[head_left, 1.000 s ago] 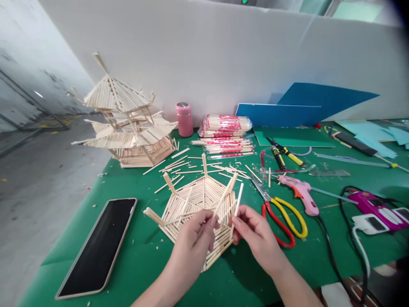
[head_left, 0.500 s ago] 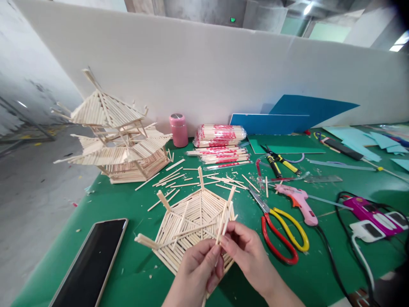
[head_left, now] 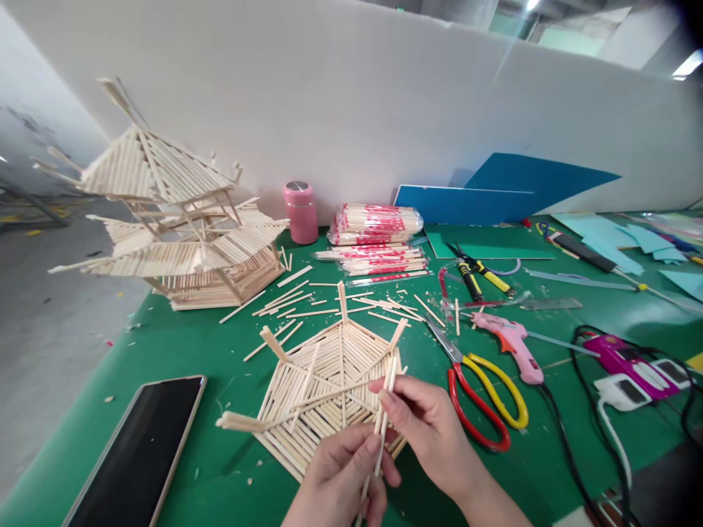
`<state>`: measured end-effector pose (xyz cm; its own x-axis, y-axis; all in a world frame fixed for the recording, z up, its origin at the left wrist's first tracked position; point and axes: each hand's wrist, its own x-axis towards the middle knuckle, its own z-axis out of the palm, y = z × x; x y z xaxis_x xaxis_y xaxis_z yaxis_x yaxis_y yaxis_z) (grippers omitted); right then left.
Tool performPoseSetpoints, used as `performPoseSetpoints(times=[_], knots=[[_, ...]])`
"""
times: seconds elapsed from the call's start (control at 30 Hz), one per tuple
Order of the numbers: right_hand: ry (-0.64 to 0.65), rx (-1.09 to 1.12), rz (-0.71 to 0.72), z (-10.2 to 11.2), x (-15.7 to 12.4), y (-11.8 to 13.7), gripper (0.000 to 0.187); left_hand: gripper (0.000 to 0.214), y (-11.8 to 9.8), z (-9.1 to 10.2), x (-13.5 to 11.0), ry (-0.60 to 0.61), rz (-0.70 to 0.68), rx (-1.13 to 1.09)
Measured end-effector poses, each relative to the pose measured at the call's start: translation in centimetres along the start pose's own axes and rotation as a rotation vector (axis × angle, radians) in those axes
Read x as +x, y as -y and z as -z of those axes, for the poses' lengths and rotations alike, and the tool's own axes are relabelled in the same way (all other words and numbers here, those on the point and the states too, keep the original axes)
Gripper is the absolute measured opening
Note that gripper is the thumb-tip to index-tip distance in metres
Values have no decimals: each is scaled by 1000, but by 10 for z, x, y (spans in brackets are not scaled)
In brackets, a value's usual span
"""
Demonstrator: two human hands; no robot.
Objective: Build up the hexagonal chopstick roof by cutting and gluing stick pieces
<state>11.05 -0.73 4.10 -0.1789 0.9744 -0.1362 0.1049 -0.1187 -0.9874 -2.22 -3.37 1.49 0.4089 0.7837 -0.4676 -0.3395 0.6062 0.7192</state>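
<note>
A flat hexagonal panel of glued wooden sticks [head_left: 324, 369] lies on the green table [head_left: 220, 351] in front of me. My left hand [head_left: 343, 476] and my right hand [head_left: 425, 432] are both closed on a few thin wooden sticks [head_left: 384, 395], held together upright over the panel's near right edge. The left hand grips their lower part, the right hand pinches them higher up. Loose sticks [head_left: 307, 296] lie scattered behind the panel.
A tiered stick pagoda model [head_left: 170, 219] stands at the back left. A phone [head_left: 135, 454] lies near left. Red and yellow scissors [head_left: 483, 388], a pink glue gun [head_left: 510, 340], pliers [head_left: 477, 274], wrapped chopstick packs [head_left: 376, 234], a pink jar [head_left: 300, 212] and cables [head_left: 604, 410] lie right and back.
The right hand's stick came down beside the left hand's sticks, and both hands now hold them as one bundle. The view shifted, with the hands lower in the frame.
</note>
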Motion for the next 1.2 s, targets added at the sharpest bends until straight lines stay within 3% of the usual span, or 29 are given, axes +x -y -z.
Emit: performPoseSetpoints(times=[0.7, 1.2], knots=[[-12, 6, 33, -2, 0, 0, 25, 29, 3, -1, 1, -37, -1, 17], [10, -170, 115, -1, 1, 5, 29, 31, 7, 4, 5, -26, 72, 7]])
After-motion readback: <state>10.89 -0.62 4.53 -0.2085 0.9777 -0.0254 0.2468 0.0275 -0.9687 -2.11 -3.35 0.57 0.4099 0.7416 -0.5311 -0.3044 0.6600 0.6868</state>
